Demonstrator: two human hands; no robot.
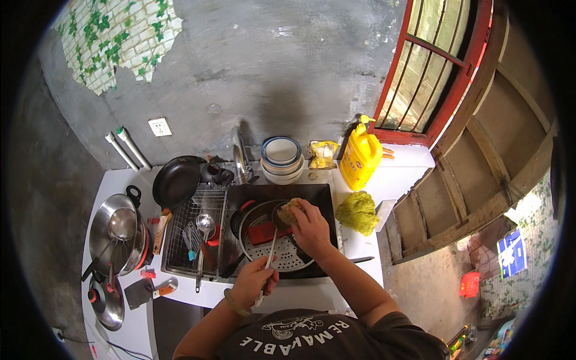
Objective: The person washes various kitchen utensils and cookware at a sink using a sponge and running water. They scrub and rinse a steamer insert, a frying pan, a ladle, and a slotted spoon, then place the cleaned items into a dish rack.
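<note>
Over the sink basin, my left hand (255, 280) grips the long handle of a ladle (272, 247), whose head points away from me. My right hand (310, 225) holds a tan scouring sponge (288, 212) against the ladle's bowl, which is partly hidden by sponge and fingers. Beneath them a perforated metal steamer tray (288, 257) lies in the dark basin, with a red object (262, 233) on it. A black strainer (236, 224) is at the basin's left side.
Left stand a wire drying rack (180, 234), a frying pan (176, 181), steel pans (100, 225) and a cleaver-like turner (139, 293). Behind are the faucet (240, 155) and stacked bowls (281, 164). Right are a yellow pump bottle (361, 157) and a green cloth (357, 213).
</note>
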